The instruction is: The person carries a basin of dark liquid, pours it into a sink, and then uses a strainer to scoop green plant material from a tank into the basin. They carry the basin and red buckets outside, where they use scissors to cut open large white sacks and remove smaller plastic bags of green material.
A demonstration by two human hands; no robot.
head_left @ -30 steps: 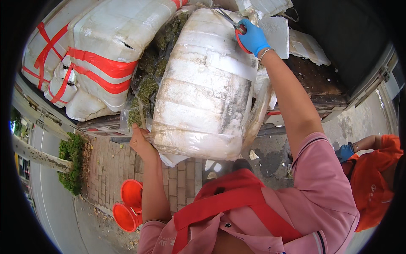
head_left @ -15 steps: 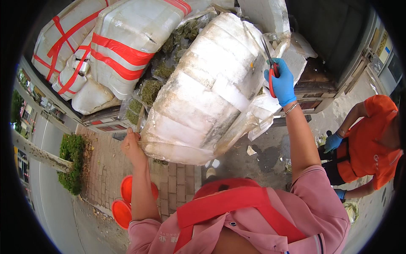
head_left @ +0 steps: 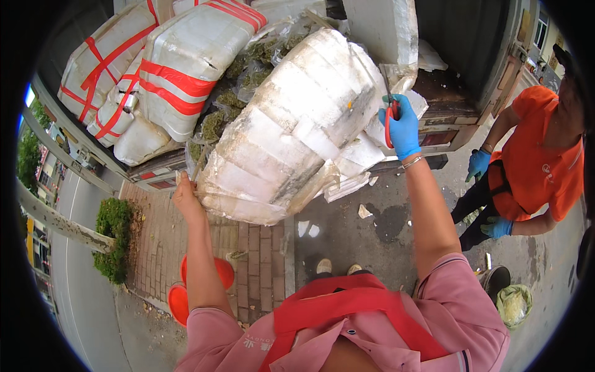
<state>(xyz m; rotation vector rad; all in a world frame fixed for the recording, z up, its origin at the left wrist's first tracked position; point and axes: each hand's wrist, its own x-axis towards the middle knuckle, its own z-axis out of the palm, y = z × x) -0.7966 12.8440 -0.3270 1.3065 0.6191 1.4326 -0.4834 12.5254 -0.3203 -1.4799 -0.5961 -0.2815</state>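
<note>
A large, dirty white foam box [head_left: 266, 133], wrapped in bands of clear tape, lies tilted across the front of the load. My bare left hand [head_left: 188, 195] is closed on its near left corner. On the far right side my right hand [head_left: 405, 129], in a blue glove, grips a pair of scissors [head_left: 389, 125] by the red handles. The dark blades point away from me along the box's right edge; whether they touch it I cannot tell. Behind the box, clear bags of green-brown contents [head_left: 214, 124] show. Broken foam pieces [head_left: 353, 162] hang by its right side.
Red-taped foam boxes [head_left: 176, 74] are stacked at the left in the truck bed. An upright foam panel [head_left: 384, 34] stands behind. A co-worker in orange [head_left: 533, 155] stands at right. Red buckets [head_left: 220, 273] sit lower left; an open green bag [head_left: 514, 307] is at lower right.
The view has shifted, and the foam box sits slightly further left and higher in it. Both my hands keep their holds. The co-worker stands more fully in view.
</note>
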